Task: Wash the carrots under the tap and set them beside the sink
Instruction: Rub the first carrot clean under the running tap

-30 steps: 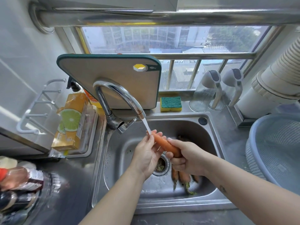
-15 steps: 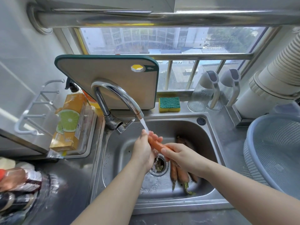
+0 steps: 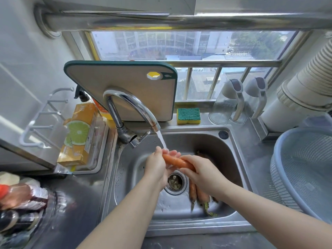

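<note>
Stainless steel everywhere: big counter (image 3: 80,203) with the sink (image 3: 233,159) sunk into the middle of it. Pale blue mesh basket (image 3: 305,168) sitting on the counter off to the right, well apart from the action. Grey cutting board (image 3: 125,87) with a green edge, propped upright against the window behind the tap (image 3: 136,108). Curved chrome tap turned on.

Left hand (image 3: 155,166) curled round the upper-left end of one carrot (image 3: 177,161), back of the hand to the camera, fingertips poking out past the far side. Right hand (image 3: 203,171) gripping the lower-right end of the same carrot from above, fingers wrapped over it. So: carrot held between both hands, tilted, over the basin and above the drain (image 3: 175,182). Thin stream of water (image 3: 161,140) landing right where the left fingers meet the carrot.

A few loose carrots (image 3: 199,194) lying on the sink floor under the right wrist, just beside the drain, root tips and a bit of green pointing at the near wall. Exact count hard to tell, forearm in the way.

Yellow-and-green sponge (image 3: 188,115) flat on the ledge behind the sink, just right of the board. Round drain strainer with some scraps in it
</note>
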Motion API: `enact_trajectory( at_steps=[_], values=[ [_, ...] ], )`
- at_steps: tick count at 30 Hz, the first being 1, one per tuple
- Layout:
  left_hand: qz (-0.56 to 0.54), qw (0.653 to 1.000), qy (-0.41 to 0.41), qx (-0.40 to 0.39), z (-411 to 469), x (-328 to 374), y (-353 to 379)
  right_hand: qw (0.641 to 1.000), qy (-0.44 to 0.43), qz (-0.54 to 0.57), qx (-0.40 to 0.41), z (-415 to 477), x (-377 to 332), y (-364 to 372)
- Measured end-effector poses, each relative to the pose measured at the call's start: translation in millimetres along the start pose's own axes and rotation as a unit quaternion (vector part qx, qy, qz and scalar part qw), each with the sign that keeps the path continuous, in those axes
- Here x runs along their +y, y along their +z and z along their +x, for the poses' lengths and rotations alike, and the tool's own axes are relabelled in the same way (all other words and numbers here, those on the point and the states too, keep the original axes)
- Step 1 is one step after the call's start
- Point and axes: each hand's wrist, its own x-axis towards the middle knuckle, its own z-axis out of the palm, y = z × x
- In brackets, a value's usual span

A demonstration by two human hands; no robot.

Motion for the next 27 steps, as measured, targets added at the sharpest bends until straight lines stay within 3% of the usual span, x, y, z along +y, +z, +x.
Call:
enact_trajectory(
  at_steps=[2,4,9,11,14,16,18,24,27],
  values=[
    [0.047,0.996,-0.058,-0.057,-3.4,2.9,-7.8,0.998,-0.010,-0.020,0.062,1.3,9.1,-6.2],
    [0.118,0.987,-0.063,-0.086,-5.5,1.7,-15.0,0.994,-0.014,-0.038,0.104,4.4,16.8,-14.2],
    [0.201,0.975,-0.005,-0.097,-0.7,2.3,-24.8,0.990,-0.045,-0.059,0.117,18.0,19.9,-22.7],
    [0.210,0.974,0.040,-0.072,4.7,5.9,-28.1,0.994,-0.012,-0.034,0.105,25.3,15.4,-25.6],
    [0.175,0.980,0.077,-0.051,8.6,11.3,-33.1,0.988,0.094,0.125,0.015,37.9,5.4,-31.5],
    [0.138,0.986,0.071,-0.058,8.8,12.6,-37.8,0.940,0.149,0.304,-0.030,44.3,0.5,-33.1],
    [0.166,0.981,0.059,-0.086,6.9,12.8,-44.1,0.918,0.170,0.357,-0.028,47.8,-2.1,-30.0],
    [0.407,0.901,0.076,-0.130,3.0,9.4,-48.5,0.949,0.152,0.274,-0.044,51.5,-21.2,-5.3],
    [0.492,0.855,0.104,-0.127,6.5,7.4,-46.7,0.955,0.160,0.251,0.020,53.2,-27.7,11.6]
  ],
)
